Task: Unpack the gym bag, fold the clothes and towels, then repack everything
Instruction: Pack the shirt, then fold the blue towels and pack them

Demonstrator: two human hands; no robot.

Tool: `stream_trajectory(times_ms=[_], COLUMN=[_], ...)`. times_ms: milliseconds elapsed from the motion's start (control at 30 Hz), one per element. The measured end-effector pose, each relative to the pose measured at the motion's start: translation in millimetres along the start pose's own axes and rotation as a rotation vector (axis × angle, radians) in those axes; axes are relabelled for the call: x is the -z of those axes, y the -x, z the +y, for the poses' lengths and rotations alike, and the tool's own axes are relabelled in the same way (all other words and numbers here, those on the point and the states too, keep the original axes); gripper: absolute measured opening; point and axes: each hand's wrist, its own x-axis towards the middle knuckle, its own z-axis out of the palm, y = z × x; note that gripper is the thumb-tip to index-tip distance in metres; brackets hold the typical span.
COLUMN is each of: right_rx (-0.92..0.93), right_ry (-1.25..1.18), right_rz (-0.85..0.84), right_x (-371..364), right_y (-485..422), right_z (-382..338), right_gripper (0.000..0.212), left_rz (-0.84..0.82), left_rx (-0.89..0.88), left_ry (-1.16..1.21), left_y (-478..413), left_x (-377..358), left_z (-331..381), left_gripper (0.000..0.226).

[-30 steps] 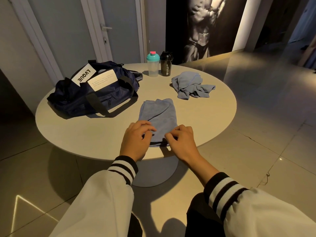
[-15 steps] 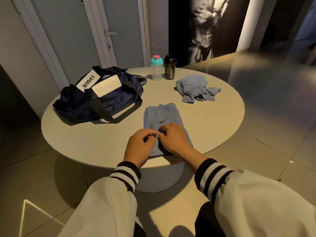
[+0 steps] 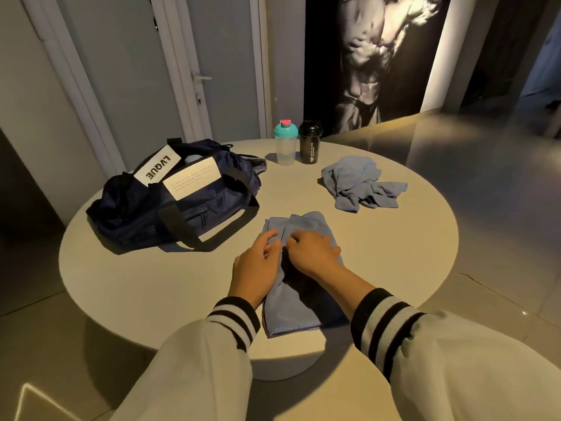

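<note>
The bag's far side is being hidden by its own bulk, and the small print on its pale patch is too fine to be read; only "LVQUE" on the tag is being made out. A grey scrap of cloth is peeking out behind the bag's right end, and what it is cannot be told. Much of the towel is being covered by both hands and wrists, and its middle is being lost in deep shadow. The near rim of the desk is being cut off by the sleeves.

One bag, two shakers, two blue cloths and two hands are being counted. The bag, dark navy with black straps, is lying on the desk's left part. The shakers are standing side by side at the far edge, the clear one with a teal lid left of the black one. The second cloth is lying crumpled on the right, well apart from the towel.

The towel, a long narrow blue strip, is lying at the desk's near edge and hanging over it. Its upper part is being pinched by the left hand and by the right hand, fingers curled into the fabric.
</note>
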Motion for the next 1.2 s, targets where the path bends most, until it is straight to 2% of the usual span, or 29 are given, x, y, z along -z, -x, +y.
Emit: stream_trajectory(times_ms=[67,167,233,300,367,500,600,700,800,900,1033,1200], right_rx=[0.059,0.158,0.173,0.193,0.198,0.237,0.282,0.236,0.22,0.219,0.234,0.256], right_ry=[-0.136,-0.556,-0.701,-0.613,-0.37,-0.075,0.092,0.272,0.291,0.279,0.263,0.24], right_rz=[-0.002,0.046,0.05,0.118,0.205,0.17,0.25,0.295,0.246,0.229,0.345,0.4], right_x=[-3.9,-10.3,-12.6,-17.1,-23.7,-35.8,-35.8,-37.9,-40.7,-35.9,-24.1,-11.5], right_y=[-9.0,-13.3,-13.4,-16.0,-18.6,-14.2,-7.5,2.7,11.1,23.1,50.7,85.6], right_z=[-3.3,-9.1,-10.6,-7.1,1.5,13.5,15.5,25.8,34.1,34.1,45.4,78.3], right_gripper=[0.03,0.031,0.036,0.035,0.032,0.026,0.023,0.028,0.035,0.036,0.03,0.021], left_rz=[0.002,0.012,0.011,0.011,0.005,-0.027,-0.044,-0.061,-0.029,0.044,0.157,-0.002], left_rx=[-0.009,0.001,0.004,-0.008,-0.006,0.016,-0.021,0.003,-0.036,-0.071,-0.176,-0.182], left_ry=[0.022,0.111,0.122,0.108,0.077,-0.055,-0.179,-0.272,-0.287,-0.138,-0.107,-0.071], left_y=[-2.6,-5.0,-5.8,-8.8,-11.9,-15.9,-18.7,-18.6,-16.5,-12.3,10.5,55.5], left_x=[-1.0,-0.2,1.1,1.4,0.6,-1.4,-0.8,-2.0,-4.7,-2.0,4.7,9.4], left_z=[-5.6,-11.6,-13.8,-16.1,-19.4,-24.4,-18.1,-14.2,-16.8,-19.5,-12.1,-7.4], left_gripper=[0.03,0.022,0.029,0.038,0.044,0.05,0.055,0.059,0.054,0.045,0.025,0.011])
